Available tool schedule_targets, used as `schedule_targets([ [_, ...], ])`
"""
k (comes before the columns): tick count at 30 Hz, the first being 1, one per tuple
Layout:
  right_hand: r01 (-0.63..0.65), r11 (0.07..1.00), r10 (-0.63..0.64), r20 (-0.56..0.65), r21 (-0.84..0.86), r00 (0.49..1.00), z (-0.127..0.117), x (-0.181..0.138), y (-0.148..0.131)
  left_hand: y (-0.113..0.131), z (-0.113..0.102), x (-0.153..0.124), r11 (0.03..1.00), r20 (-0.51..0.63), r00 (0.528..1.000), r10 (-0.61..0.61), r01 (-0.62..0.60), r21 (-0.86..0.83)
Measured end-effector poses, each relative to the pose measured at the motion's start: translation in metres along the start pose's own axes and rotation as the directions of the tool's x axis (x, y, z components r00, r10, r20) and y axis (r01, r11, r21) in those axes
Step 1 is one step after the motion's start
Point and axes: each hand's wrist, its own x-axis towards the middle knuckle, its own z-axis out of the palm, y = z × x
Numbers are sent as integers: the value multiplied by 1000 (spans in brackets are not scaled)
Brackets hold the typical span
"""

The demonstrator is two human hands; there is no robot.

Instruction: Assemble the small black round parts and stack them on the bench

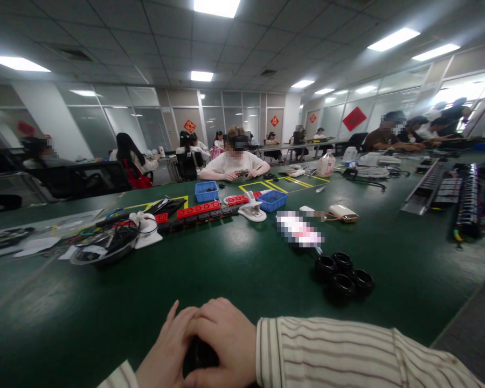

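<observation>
A dark, rounded black object sits between my two hands at the near edge of the table, mostly covered by them. My right hand lies over its top and far side, with the fingers curled round it and the thumb below. From the left, my left hand wraps against the same object, and its fingers pass beneath those of the right. What kind of object it is stays hidden. Further off to the right, several glossy black ring-shaped pieces stand grouped on the green table.
Beyond the rings are a phone-like device and a gold-coloured power bank. Red and black strips, blue bins and a bowl of cables line the middle. A person works opposite; metal racks lie right.
</observation>
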Motion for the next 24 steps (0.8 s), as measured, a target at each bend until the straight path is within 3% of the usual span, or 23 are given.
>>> schedule_targets([
  [7, -34, 996, 40, 76, -77, 996, 0, 3, 0, 11, -4, 4, 994, -9, 995, -102, 102, -48],
  [18, 236, 956, -249, 54, 175, 967, -6, 2, 1, 2, -5, 1, 986, 93, 996, 0, 15, -168],
  [21, 221, 959, -229, 28, 178, 973, -6, 1, 1, 1, -1, 0, 992, 84, 996, 8, 2, -123],
  [24, 116, 986, -118, 12, 122, 993, -4, 1, 1, 1, 0, 0, 996, 62, 998, -10, 16, -91],
])
